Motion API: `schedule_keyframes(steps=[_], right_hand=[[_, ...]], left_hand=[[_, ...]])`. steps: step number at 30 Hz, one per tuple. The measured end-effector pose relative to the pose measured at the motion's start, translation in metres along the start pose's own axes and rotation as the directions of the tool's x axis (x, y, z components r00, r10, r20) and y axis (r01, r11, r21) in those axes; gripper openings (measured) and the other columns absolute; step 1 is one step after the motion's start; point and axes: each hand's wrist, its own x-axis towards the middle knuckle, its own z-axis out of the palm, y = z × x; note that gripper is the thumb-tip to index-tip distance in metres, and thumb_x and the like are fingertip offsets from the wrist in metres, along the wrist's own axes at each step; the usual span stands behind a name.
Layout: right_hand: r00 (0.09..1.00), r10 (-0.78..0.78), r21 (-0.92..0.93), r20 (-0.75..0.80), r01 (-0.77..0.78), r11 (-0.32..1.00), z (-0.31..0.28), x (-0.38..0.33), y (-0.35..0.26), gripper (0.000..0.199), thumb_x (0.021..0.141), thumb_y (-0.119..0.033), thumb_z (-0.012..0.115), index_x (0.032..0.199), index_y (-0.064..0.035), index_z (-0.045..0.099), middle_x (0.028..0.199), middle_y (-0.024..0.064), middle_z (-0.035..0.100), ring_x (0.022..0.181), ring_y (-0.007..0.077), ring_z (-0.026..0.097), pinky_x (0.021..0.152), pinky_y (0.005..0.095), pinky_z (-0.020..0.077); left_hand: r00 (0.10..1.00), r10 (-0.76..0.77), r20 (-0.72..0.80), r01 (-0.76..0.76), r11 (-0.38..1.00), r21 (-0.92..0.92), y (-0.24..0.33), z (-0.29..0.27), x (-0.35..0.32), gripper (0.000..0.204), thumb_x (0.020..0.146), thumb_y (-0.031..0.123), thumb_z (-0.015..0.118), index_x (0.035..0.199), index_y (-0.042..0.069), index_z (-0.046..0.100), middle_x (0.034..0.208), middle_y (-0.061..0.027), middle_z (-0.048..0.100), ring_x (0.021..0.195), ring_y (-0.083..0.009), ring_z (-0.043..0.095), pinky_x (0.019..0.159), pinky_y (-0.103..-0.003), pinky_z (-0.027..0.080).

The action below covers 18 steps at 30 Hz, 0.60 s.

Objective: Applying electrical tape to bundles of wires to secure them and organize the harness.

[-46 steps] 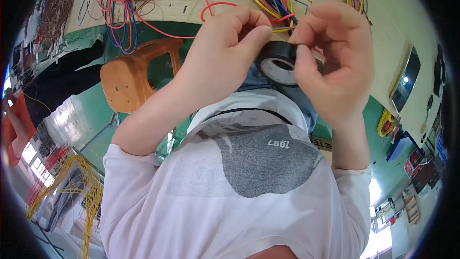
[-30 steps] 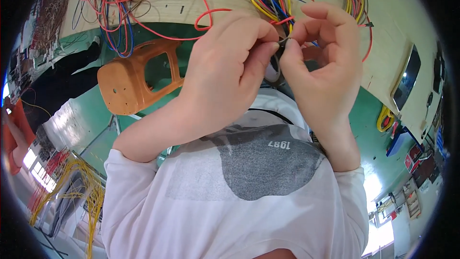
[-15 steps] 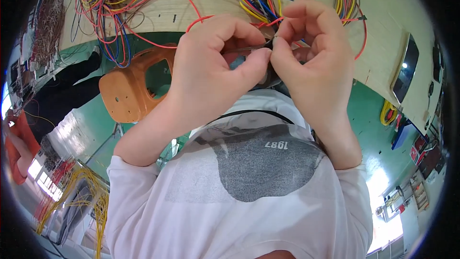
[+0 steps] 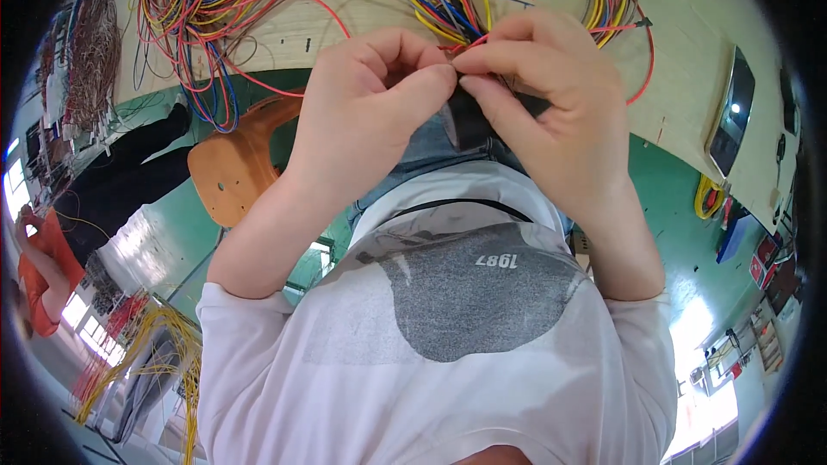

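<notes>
My left hand [image 4: 370,95] and my right hand [image 4: 556,95] meet over the table's near edge, thumbs and index fingers pinched almost tip to tip. A dark roll that looks like black tape [image 4: 470,123] shows below the fingertips, partly behind my right hand. What my left fingertips pinch is hidden. A red wire [image 4: 327,10] runs toward my left hand, and red shows again just above the fingertips. Beyond them lies a bundle of blue, yellow, red and black wires [image 4: 444,0].
More coloured wire bundles [image 4: 202,0] lie on the pale table [image 4: 680,52], some hanging over its edge. A phone-like dark slab [image 4: 732,112] rests at the right. An orange stool [image 4: 231,168] stands at the left. Farther left is a person in orange [image 4: 52,267].
Both hands have shifted slightly left, with the fingertips still together. The black roll now shows plainly below them. My right index finger has stretched farther across toward the left hand.
</notes>
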Motion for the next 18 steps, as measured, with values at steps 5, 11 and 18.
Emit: schedule_keyframes(steps=[5,11,18], right_hand=[[0.971,-0.128,-0.049,0.204,0.140,0.989,-0.008,0.012,0.008,0.010,0.069,-0.005,0.064,0.076,-0.0010,0.059,0.079,0.0082,0.053,0.076,0.0241,0.050,0.066,0.0319,0.0398],[0.933,-0.167,0.017,0.319,0.171,0.985,-0.009,0.022,0.013,0.011,0.074,-0.009,0.059,0.073,-0.0004,0.052,0.074,0.0085,0.050,0.078,0.0251,0.048,0.071,0.0327,0.0380],[0.897,-0.083,0.124,0.434,0.032,0.992,-0.015,0.034,0.015,0.009,0.077,-0.006,0.054,0.072,0.0020,0.054,0.071,0.0096,0.052,0.071,0.0246,0.049,0.065,0.0315,0.0407]], left_hand=[[0.999,-0.039,0.031,0.040,0.998,-0.049,0.004,-0.002,-0.001,0.006,0.078,0.006,0.057,0.075,0.001,0.056,0.067,0.0045,0.052,0.060,0.0003,0.044,0.050,-0.015,0.034],[0.981,0.186,-0.049,-0.176,0.971,0.159,0.002,0.003,-0.009,0.004,0.077,0.003,0.058,0.078,0.000,0.056,0.068,0.0009,0.055,0.061,-0.0025,0.049,0.054,-0.017,0.042],[0.985,0.031,0.168,-0.116,0.844,0.523,0.013,-0.005,-0.007,0.012,0.077,-0.003,0.058,0.088,-0.002,0.054,0.078,-0.0002,0.055,0.067,-0.0028,0.049,0.057,-0.016,0.041]])
